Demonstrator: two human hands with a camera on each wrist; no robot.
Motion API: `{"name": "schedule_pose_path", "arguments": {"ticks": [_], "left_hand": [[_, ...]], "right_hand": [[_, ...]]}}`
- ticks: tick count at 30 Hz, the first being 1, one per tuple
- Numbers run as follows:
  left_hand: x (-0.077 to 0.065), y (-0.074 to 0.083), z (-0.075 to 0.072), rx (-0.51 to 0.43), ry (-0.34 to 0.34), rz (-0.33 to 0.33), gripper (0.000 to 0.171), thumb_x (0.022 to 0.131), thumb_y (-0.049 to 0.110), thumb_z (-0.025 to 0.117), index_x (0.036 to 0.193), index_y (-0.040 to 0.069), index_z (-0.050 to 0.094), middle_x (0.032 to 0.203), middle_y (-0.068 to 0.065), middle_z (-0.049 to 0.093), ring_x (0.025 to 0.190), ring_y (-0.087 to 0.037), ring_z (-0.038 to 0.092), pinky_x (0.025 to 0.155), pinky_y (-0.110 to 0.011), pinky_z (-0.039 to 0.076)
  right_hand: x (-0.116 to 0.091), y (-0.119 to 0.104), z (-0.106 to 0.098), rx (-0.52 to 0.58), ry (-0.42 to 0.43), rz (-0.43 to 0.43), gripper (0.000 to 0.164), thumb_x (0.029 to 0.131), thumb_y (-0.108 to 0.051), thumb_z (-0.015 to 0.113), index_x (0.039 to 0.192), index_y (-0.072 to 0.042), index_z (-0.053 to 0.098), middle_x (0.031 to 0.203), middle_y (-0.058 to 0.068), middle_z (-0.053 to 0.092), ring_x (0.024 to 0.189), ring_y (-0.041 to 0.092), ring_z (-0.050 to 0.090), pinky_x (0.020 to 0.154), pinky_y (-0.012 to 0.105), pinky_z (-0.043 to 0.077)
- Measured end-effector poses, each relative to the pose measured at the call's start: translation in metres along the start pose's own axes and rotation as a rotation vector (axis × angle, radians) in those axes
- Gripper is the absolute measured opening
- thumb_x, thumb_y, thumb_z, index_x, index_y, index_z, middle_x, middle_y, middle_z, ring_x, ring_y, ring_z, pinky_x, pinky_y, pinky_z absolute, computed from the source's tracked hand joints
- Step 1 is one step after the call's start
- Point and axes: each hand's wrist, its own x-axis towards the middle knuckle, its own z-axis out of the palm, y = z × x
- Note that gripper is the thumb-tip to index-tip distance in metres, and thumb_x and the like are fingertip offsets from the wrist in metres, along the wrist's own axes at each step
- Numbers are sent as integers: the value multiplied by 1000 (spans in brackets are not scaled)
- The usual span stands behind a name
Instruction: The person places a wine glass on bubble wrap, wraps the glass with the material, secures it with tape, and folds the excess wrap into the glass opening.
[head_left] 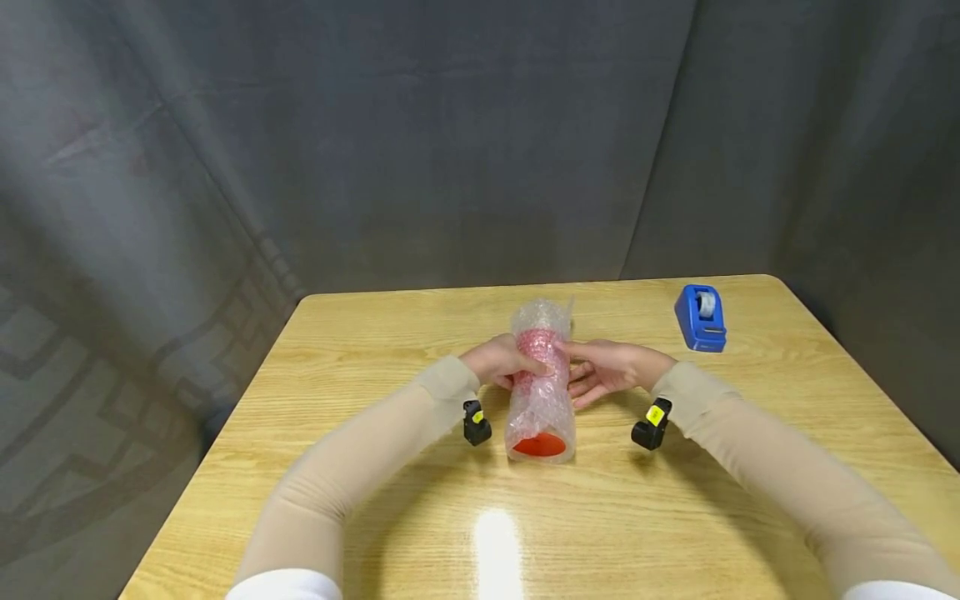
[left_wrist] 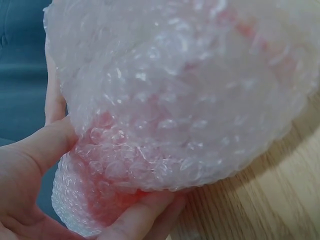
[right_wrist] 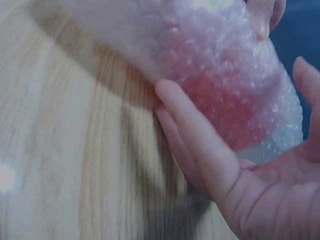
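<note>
A bubble-wrapped cylinder (head_left: 540, 404) lies lengthwise on the wooden table, its near end showing a red opening (head_left: 540, 445). Pink shows through the wrap's middle. My left hand (head_left: 497, 360) grips it from the left, thumb across the top and fingers tucked low against its side, as the left wrist view also shows. On the other side, my right hand (head_left: 613, 367) has its fingers fairly straight along the wrap (right_wrist: 215, 65). In the right wrist view the right thumb (right_wrist: 307, 82) stands apart from the bubble wrap.
A blue tape dispenser (head_left: 701, 318) with a roll of clear tape stands at the back right of the table (head_left: 420, 517). Dark grey curtain (head_left: 465, 150) hangs behind the far edge. A small black camera sits at each wrist.
</note>
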Motion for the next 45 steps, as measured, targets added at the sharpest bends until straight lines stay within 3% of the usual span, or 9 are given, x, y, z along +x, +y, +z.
{"name": "schedule_pose_path", "arguments": {"ticks": [4,11,17,20,25,28,31,37,45], "left_hand": [[2,-1,1,-6,-3,-1,55,88,16,72,132,0,44,118,-12,59,95,-22,60,84,-39,56],[5,-3,1,-15,-12,26,54,88,16,72,132,1,45,119,-11,59,101,-24,61,88,-41,56],[2,-2,1,-18,17,131,47,87,12,71,127,-2,50,115,-12,63,98,-21,63,85,-35,57],[-3,4,1,62,107,253,46,85,13,74,123,-1,53,112,-12,64,96,-21,64,82,-32,57],[-8,18,2,223,344,444,72,79,20,81,136,1,40,121,-12,58,107,-22,61,90,-32,54],[-9,22,5,272,468,560,84,77,24,83,140,3,31,131,-12,51,116,-23,57,97,-34,51],[-7,20,11,266,534,648,85,76,24,83,139,6,28,136,-12,45,121,-23,54,100,-34,49],[-2,5,25,178,515,687,85,76,19,84,136,9,25,139,-11,41,124,-26,52,103,-36,48],[7,-6,37,145,470,680,84,76,16,83,135,9,23,141,-11,38,124,-26,50,103,-35,48]], "right_hand": [[0,-3,2,27,-20,-2,66,105,-39,33,151,0,9,132,34,46,94,30,67,86,42,57],[1,-4,6,230,-22,-22,58,106,-29,36,147,4,13,115,26,48,86,30,69,84,38,57],[-3,-4,10,219,33,-135,63,105,-25,40,149,3,7,117,25,46,89,28,66,84,38,57],[-8,-8,11,201,93,-238,64,103,-22,45,149,-2,5,121,22,42,92,26,63,82,38,58],[-19,-21,11,121,202,-485,62,100,-14,52,145,-12,10,123,17,39,93,20,63,79,40,60],[-25,-28,9,33,271,-655,58,96,-9,58,137,-20,19,120,12,39,94,18,61,76,39,60],[-29,-29,5,-86,312,-800,63,92,-3,63,133,-27,22,125,8,37,105,18,57,77,34,60],[-28,-17,-4,-238,338,-944,93,79,11,71,144,-27,16,142,5,33,127,26,42,92,27,53],[-26,-1,-8,-234,345,-914,103,77,13,72,147,-30,10,145,5,29,134,35,35,93,29,52]]}}
